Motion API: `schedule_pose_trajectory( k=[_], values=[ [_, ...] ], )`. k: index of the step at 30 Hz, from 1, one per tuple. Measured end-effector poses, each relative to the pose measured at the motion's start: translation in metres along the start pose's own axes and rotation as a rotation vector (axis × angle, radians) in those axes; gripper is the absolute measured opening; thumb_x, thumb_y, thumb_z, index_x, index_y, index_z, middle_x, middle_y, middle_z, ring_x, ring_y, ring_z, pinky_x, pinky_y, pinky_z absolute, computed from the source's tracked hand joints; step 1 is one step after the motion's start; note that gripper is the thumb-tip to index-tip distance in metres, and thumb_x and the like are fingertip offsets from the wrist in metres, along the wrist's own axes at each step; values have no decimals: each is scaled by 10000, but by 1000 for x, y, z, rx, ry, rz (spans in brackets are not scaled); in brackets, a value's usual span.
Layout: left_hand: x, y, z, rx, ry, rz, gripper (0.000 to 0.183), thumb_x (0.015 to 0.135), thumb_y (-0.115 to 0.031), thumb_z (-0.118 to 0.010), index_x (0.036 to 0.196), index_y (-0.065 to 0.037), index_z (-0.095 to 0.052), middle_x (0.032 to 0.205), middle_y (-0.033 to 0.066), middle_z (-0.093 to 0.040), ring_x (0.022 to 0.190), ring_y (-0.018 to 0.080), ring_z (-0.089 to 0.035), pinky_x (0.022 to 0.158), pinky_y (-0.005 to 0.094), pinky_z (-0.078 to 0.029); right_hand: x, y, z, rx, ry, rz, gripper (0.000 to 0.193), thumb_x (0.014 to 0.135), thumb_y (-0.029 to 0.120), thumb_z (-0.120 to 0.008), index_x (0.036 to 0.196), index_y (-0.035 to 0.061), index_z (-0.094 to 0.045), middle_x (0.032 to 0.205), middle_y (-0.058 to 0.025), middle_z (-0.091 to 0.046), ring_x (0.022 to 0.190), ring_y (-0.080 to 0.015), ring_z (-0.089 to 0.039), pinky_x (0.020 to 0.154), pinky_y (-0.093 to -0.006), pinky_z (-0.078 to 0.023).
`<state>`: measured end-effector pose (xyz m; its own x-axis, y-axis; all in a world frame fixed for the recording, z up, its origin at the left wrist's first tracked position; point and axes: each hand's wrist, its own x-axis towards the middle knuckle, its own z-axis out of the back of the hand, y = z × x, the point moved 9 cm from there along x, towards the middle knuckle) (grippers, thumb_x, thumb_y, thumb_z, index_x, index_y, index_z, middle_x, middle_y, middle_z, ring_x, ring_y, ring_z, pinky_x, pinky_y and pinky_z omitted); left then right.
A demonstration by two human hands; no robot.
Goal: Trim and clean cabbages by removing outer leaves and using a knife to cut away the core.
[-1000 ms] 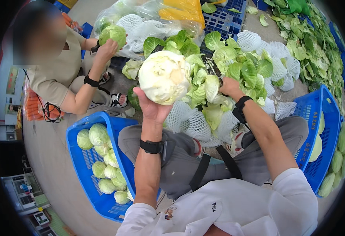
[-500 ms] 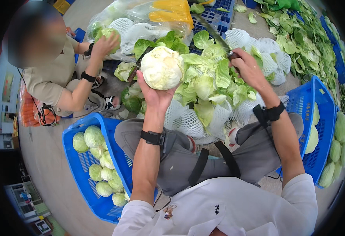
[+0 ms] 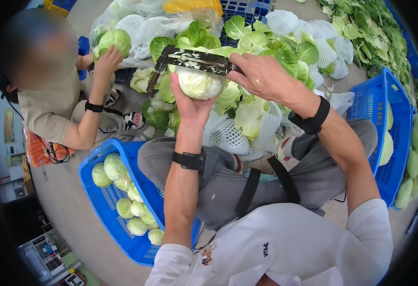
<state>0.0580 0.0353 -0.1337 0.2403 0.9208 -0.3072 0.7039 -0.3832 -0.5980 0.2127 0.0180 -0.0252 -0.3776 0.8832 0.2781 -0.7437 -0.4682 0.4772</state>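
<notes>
A pale, trimmed cabbage (image 3: 198, 86) rests on my left hand (image 3: 190, 108), whose fingers and thumb cup it from below. My right hand (image 3: 268, 78) is closed round the handle of a wide, dark-bladed knife (image 3: 197, 59). Its blade lies across the far upper side of the cabbage, with shreds of leaf stuck to the flat. A brown handle-like piece (image 3: 153, 82) pokes out just left of the cabbage, partly hidden. Beneath and beyond my hands spreads a heap of loose green leaves (image 3: 252, 114) mixed with white foam net sleeves (image 3: 230, 138).
A blue crate (image 3: 97, 200) of cabbages stands by my left knee, another blue crate (image 3: 361, 102) by my right. At the left sits a co-worker (image 3: 51, 109) holding a green cabbage (image 3: 116, 40). More leaves (image 3: 368, 45) pile up at the far right, and a blue pallet (image 3: 242, 8) lies beyond.
My right hand has swung the knife leftward and down from upright beyond the heap onto the cabbage. The cabbage is slightly lower, and the co-worker's cabbage has shifted left in view.
</notes>
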Motion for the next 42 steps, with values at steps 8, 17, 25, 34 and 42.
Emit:
schedule_pose_trajectory(
  k=[8, 17, 25, 34, 42],
  values=[
    [-4, -4, -3, -41, 9, 14, 839, 910, -787, -411, 1491, -182, -436, 1425, 105, -557, 1270, 331, -584, 941, 545, -567, 12, -16, -14, -35, 87, -23, 262, 972, 264, -580, 1063, 29, -511, 796, -201, -642, 782, -445, -632, 672, -539, -485],
    [-2, -6, 2, -4, -1, -13, 845, 907, -792, -421, 1490, -181, -429, 1437, 108, -537, 1269, 343, -580, 971, 565, -550, 10, -25, -23, -4, 96, -159, 266, 939, 291, -558, 1013, 37, -525, 785, -219, -655, 736, -447, -634, 664, -532, -495],
    [-1, -16, 0, 18, -6, -59, 848, 910, -787, -403, 1511, -188, -420, 1484, 123, -503, 1302, 360, -551, 966, 568, -549, 4, -15, -19, -25, 55, -89, 267, 940, 288, -556, 998, 27, -538, 747, -234, -642, 731, -443, -638, 656, -533, -492],
    [-5, -15, -6, 9, 30, -41, 851, 905, -791, -423, 1518, -201, -413, 1493, 89, -505, 1342, 323, -521, 1038, 571, -483, -7, -48, -10, -22, 7, -225, 260, 945, 279, -557, 978, 21, -548, 709, -226, -628, 704, -448, -629, 639, -540, -484],
    [-4, -19, -5, 2, 14, -94, 851, 908, -771, -456, 1498, -160, -430, 1472, 93, -524, 1314, 306, -551, 1029, 521, -516, -12, -29, 0, 18, 71, -259, 268, 970, 283, -539, 1008, 19, -564, 667, -206, -615, 654, -440, -615, 609, -526, -478]
  ],
)
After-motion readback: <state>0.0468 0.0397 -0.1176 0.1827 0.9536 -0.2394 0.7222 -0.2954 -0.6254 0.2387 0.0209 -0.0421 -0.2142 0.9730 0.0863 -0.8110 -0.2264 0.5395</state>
